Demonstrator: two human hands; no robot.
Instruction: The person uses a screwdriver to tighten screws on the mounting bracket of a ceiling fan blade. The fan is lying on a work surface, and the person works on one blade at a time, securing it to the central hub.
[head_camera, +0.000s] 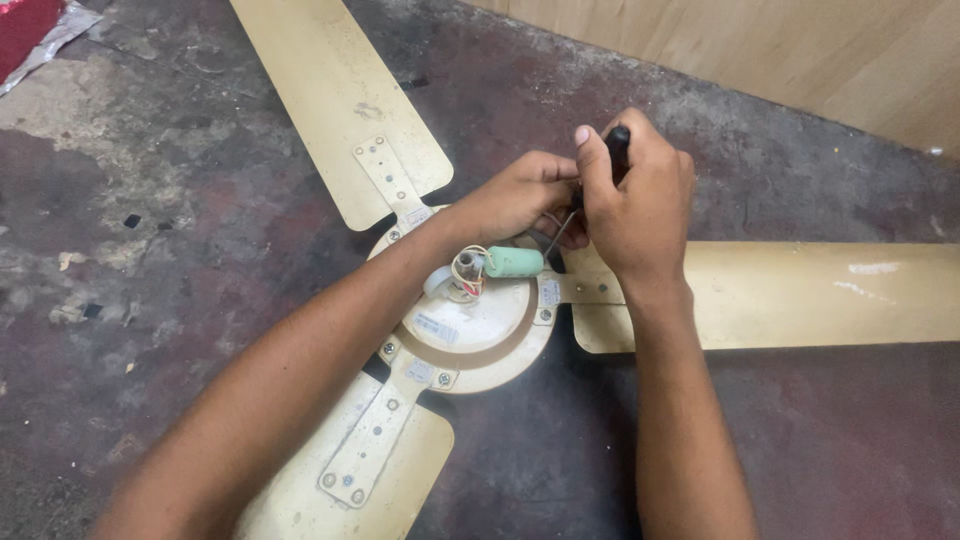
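Cream-coloured ceiling fan (470, 330) lies flat on the stained concrete floor (150, 230), its three blades spread left-far, right and near, and the step in hand looks like work on a fastening or wire at the far edge of the motor hub. The right hand (640, 210) is closed round a black-handled screwdriver (617, 148), its thin shaft angled down toward the hub, while the left hand (515, 198) is curled at the wires just beside a green capacitor (514, 262). Next, I judge, the tip must sit squarely and turn steadily — the left hand keeping the wires clear.
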